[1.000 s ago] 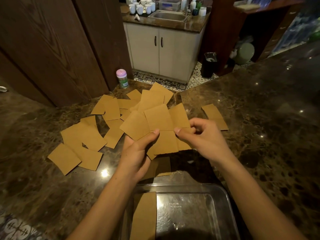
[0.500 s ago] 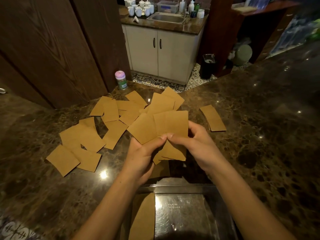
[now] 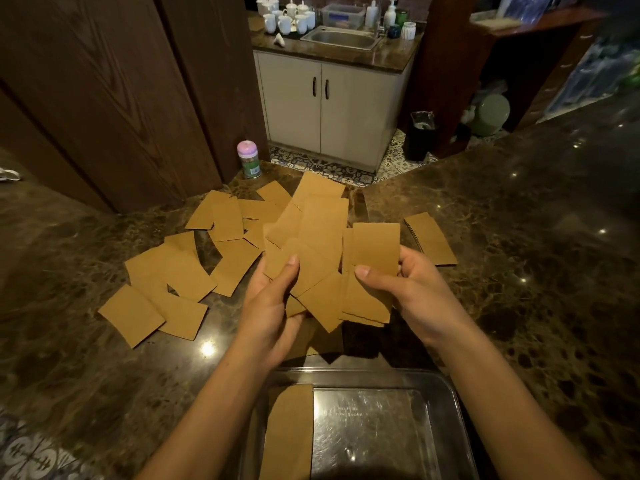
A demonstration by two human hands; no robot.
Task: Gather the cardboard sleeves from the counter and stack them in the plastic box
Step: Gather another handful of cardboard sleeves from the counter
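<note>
Cardboard sleeves [image 3: 180,282] lie loose and overlapping on the dark counter [image 3: 536,289], left of centre. A pink-lidded jar [image 3: 248,163] stands behind them. Left hand [image 3: 273,306] grips a fanned bunch of sleeves, thumb on top. Right hand [image 3: 412,292], just beside it, pinches a few more upright. A small stack [image 3: 431,237] lies on the counter right of the hands. The plastic box [image 3: 453,389], bottom centre, has sleeves along its left side; their number is unclear.
</note>
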